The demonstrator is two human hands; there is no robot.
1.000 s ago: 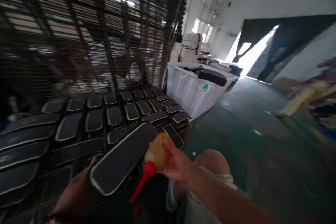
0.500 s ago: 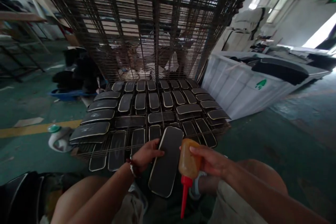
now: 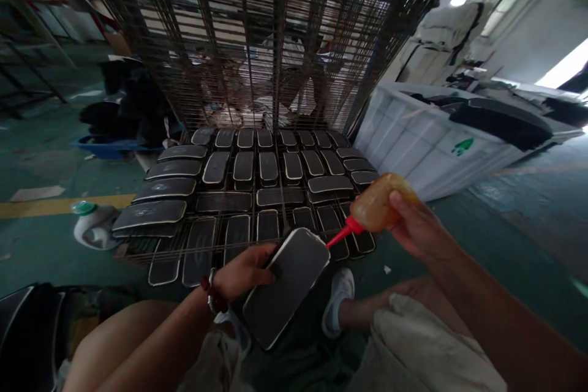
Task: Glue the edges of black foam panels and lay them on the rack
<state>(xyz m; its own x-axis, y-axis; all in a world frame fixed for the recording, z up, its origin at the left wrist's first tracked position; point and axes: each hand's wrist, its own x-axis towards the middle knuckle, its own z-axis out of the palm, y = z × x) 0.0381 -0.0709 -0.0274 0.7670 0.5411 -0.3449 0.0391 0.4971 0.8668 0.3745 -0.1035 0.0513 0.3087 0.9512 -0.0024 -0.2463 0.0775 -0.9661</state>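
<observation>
Pad (image 3: 285, 285) in my left hand (image 3: 243, 271): black face, pale cream edging.
Squeeze bottle (image 3: 379, 206) in my right hand (image 3: 420, 226): amber body, red nozzle.
Pads on rack (image 3: 257, 190): I see the same black with cream rims.
Rack (image 3: 275, 43): rusty brown wire grid.
Bin (image 3: 422, 147): white, green mark.
Floor (image 3: 505, 220): dark green, one yellow stripe.

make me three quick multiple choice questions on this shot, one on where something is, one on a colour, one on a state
1. Where is the nozzle tip of the squeeze bottle?
A. at the top right corner of the black pad
B. inside the white bin
C. on the floor

2. What colour is the nozzle?
A. blue
B. red
C. white

3. How is the pad held?
A. lying on the wire rack
B. gripped by the left hand
C. pinched by the right hand

Answers: 1 A, the tip meets the pad's corner. 2 B, the spout is plainly red. 3 B, left fingers wrap its edge while the right hand holds the bottle.
</observation>
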